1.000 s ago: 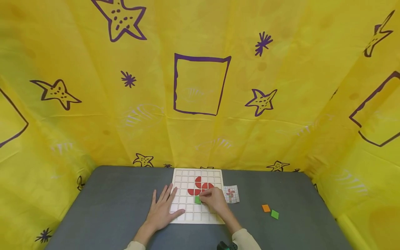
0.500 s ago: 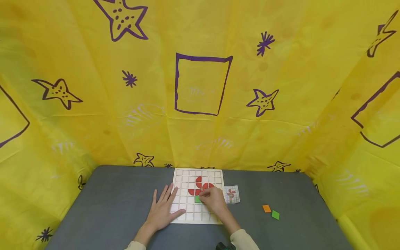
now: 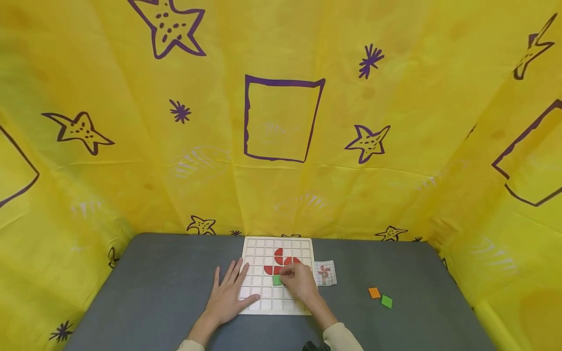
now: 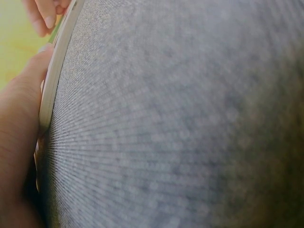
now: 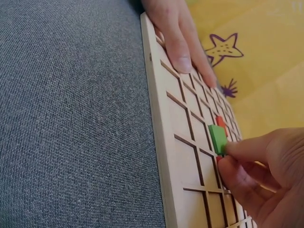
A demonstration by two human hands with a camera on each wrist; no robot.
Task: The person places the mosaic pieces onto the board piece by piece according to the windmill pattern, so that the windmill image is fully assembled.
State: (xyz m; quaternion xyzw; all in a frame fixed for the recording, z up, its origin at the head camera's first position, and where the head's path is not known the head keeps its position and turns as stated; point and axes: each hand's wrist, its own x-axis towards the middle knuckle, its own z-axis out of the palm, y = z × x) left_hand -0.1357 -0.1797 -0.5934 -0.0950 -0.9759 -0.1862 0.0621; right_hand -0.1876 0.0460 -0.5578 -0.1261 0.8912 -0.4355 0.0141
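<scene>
A pale wooden grid board [image 3: 256,291] lies on the dark grey table, its square cells framed by raised strips. Several red quarter-round pieces [image 3: 278,252] sit in cells near its middle. My right hand [image 3: 300,282] pinches a green square tile [image 3: 276,280] between thumb and fingers, just below the red pieces. In the right wrist view the green tile [image 5: 218,139] stands tilted over the cells, one edge raised. My left hand [image 3: 226,297] rests spread along the board's left side, with the thumb [image 5: 181,61] and fingertips on the board.
Right of the board lies a small printed card [image 3: 325,273] with a red pinwheel pattern on a grid. Farther right on the table are an orange tile [image 3: 374,293] and another green tile [image 3: 386,301]. A yellow curtain [image 3: 281,195] stands behind the table.
Both hands stay in nearly the same place. The green tile shifts very slightly under the right fingers; the rest of the pieces have not moved.
</scene>
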